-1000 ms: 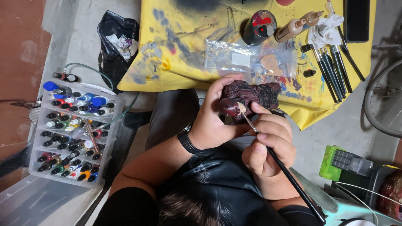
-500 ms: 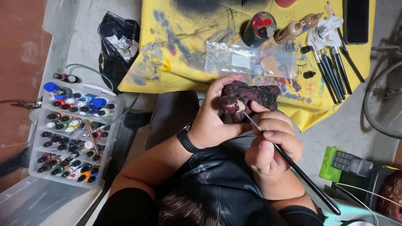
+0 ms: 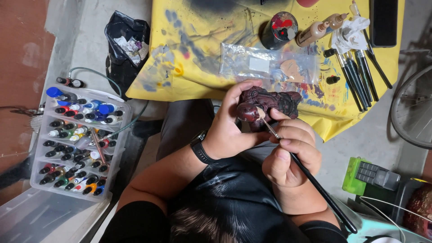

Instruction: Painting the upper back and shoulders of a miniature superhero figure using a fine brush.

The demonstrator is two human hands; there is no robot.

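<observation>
My left hand (image 3: 231,126) grips a dark red figurine (image 3: 265,104) above my lap, thumb and fingers curled round its left side. A black watch sits on that wrist. My right hand (image 3: 290,153) pinches a thin black-handled paintbrush (image 3: 310,173). The brush's pale tip touches the figurine's rounded front part. The long handle runs down to the right past my forearm.
A yellow paint-stained cloth (image 3: 202,54) covers the table ahead, with a clear plastic bag (image 3: 267,65), a dark paint-smeared pot (image 3: 279,29), dropper bottles (image 3: 315,31) and several brushes (image 3: 355,76). A clear rack of several paint bottles (image 3: 76,139) stands left. A black bag (image 3: 126,45) lies beyond it.
The brush handle has swung slightly, its tip staying on the figurine. Both hands have held nearly still.
</observation>
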